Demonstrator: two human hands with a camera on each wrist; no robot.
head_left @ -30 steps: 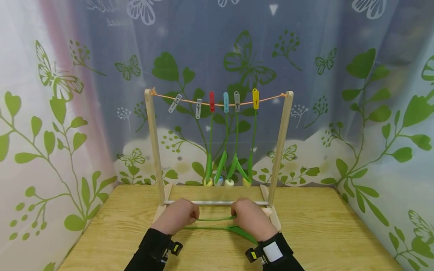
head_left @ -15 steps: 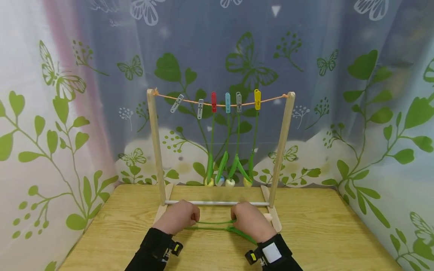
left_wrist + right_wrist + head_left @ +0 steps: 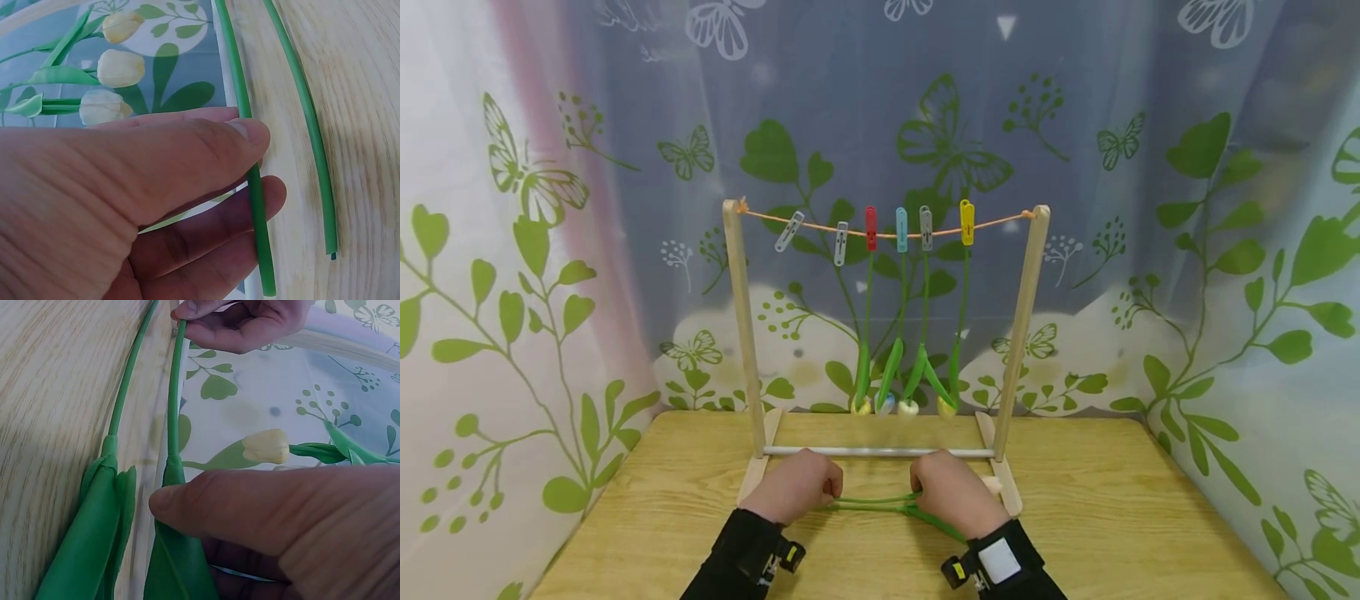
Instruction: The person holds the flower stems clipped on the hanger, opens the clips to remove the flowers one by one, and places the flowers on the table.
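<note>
My left hand [image 3: 801, 487] pinches the green stem of an artificial tulip [image 3: 235, 62] near its cut end, between thumb and fingers. Farther along the same tulip, my right hand [image 3: 955, 493] grips it where the leaves join the stem, thumb on the leaf base. The stem stretches level between both hands, low over the table; whether it touches the wood I cannot tell. Beside it, on the side nearer me, a second tulip [image 3: 84, 540] lies on the table, its stem almost parallel. A pale bloom [image 3: 992, 484] shows just beyond my right hand; which tulip it belongs to is unclear.
Behind my hands stands a wooden frame [image 3: 742, 317] with a white crossbar [image 3: 880, 452]. Its orange cord [image 3: 820, 226] carries several clothes pegs. Several tulips [image 3: 907, 407] hang bloom-down from the red, blue, grey and yellow pegs. Two grey pegs [image 3: 840, 243] at left hold nothing.
Both hands have lowered slightly with the held tulip, bringing its stem closer to the lying one in the head view. Both grips stay the same; the hanging tulips have not changed.
</note>
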